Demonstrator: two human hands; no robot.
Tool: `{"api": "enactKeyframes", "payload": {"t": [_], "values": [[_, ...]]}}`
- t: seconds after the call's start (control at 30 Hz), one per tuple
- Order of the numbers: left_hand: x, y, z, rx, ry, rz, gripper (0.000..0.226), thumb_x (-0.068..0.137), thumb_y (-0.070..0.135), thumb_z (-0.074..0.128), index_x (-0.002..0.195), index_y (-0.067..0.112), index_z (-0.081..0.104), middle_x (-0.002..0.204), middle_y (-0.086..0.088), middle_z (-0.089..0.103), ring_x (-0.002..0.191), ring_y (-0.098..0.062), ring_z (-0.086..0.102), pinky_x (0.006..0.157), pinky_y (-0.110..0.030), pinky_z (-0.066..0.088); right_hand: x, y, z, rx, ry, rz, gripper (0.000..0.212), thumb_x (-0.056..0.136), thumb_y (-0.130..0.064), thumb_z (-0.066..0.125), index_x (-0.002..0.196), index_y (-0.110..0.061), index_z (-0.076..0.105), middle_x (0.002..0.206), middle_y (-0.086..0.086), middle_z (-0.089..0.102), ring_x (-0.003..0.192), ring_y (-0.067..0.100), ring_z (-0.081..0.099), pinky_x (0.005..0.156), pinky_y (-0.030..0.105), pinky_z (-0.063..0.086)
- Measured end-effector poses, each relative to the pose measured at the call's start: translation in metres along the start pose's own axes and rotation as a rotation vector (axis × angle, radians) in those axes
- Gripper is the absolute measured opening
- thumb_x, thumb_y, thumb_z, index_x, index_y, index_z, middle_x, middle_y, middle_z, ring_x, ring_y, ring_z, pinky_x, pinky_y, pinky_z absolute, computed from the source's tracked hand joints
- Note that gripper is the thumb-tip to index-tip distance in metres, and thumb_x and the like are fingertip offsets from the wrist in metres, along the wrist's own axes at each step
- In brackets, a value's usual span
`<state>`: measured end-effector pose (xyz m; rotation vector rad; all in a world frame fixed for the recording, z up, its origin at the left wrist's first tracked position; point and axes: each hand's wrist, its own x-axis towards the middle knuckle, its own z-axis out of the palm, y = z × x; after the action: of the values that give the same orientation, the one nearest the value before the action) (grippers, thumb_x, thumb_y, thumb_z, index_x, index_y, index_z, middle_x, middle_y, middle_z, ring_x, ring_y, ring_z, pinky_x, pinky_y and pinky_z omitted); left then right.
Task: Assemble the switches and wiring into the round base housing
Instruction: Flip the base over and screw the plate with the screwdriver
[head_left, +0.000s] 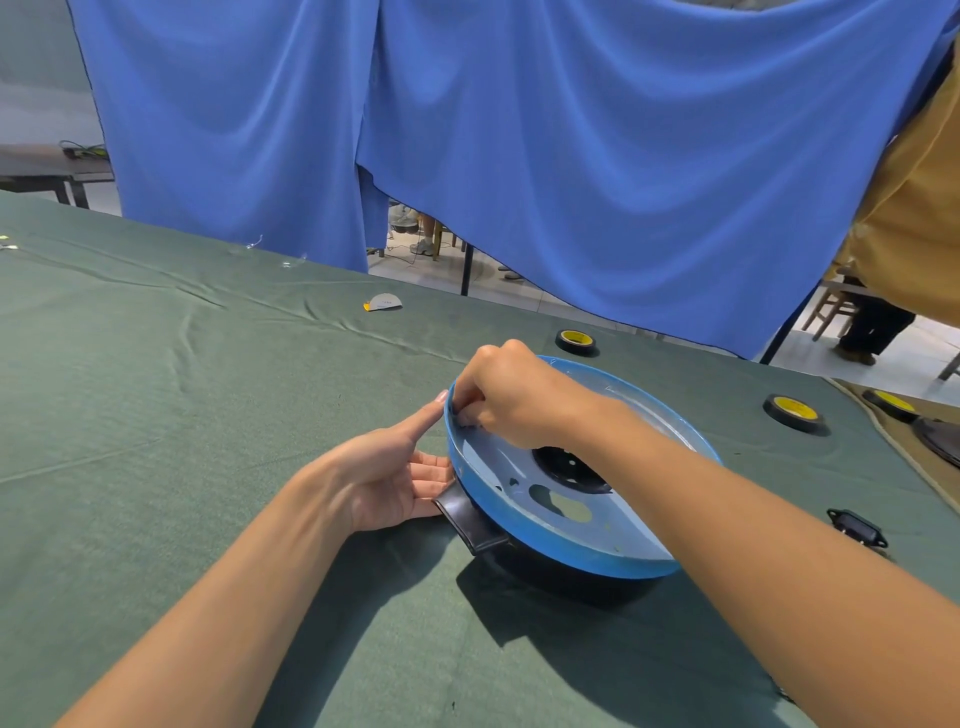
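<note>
Makeshift workshop: cloth-covered table (208, 364), tape rolls (576, 342), hung blue curtain (571, 130).

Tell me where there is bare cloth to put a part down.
Widest free patch: green cloth left of the left hand, from the paper scrap down to the near edge. Also free: the strip between both forearms, before the housing. Crowded behind and right of it: tape rolls and a small black part.
</note>
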<state>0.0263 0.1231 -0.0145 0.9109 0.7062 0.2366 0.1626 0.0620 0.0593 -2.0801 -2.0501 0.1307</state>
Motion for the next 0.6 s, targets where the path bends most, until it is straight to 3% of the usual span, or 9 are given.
{"api": "enactKeyframes", "payload": {"t": [0.17, 0.37, 0.6], "values": [[-0.0007, 0.0001, 0.0002, -0.015, -0.025, -0.001, 0.062, 0.069, 0.055, 0.07, 0.06, -0.006, 0.071, 0.063, -0.016, 0.064, 0.044, -0.021, 0.062, 0.046, -0.027, 0.054, 0.0004, -0.0015, -0.0033, 0.003, -0.023, -0.006, 0.017, 0.084, -0.007, 0.068, 0.094, -0.017, 0.077, 0.094, 0.007, 0.069, 0.084, 0.024, 0.066, 0.077, 0.042, 0.058], [-0.0004, -0.0008, 0.0005, -0.008, -0.008, 0.002, 0.061, 0.063, 0.054, 0.072, 0.065, -0.007, 0.072, 0.071, -0.018, 0.067, 0.052, -0.022, 0.065, 0.049, -0.029, 0.056, -0.0033, 0.0001, -0.0062, 0.046, -0.007, -0.002, 0.02, 0.082, -0.002, 0.07, 0.092, -0.016, 0.079, 0.086, -0.002, 0.073, 0.079, 0.014, 0.066, 0.076, 0.037, 0.059], [-0.0026, -0.0005, 0.0035, -0.039, 0.025, 0.003, 0.07, 0.06, 0.052, 0.073, 0.091, -0.01, 0.063, 0.082, -0.021, 0.066, 0.065, -0.027, 0.065, 0.053, -0.033, 0.059, 0.0014, -0.0036, -0.0059, 0.002, -0.046, 0.001, 0.019, 0.083, -0.004, 0.069, 0.093, -0.017, 0.079, 0.089, 0.004, 0.072, 0.082, 0.021, 0.066, 0.077, 0.039, 0.059]]}}
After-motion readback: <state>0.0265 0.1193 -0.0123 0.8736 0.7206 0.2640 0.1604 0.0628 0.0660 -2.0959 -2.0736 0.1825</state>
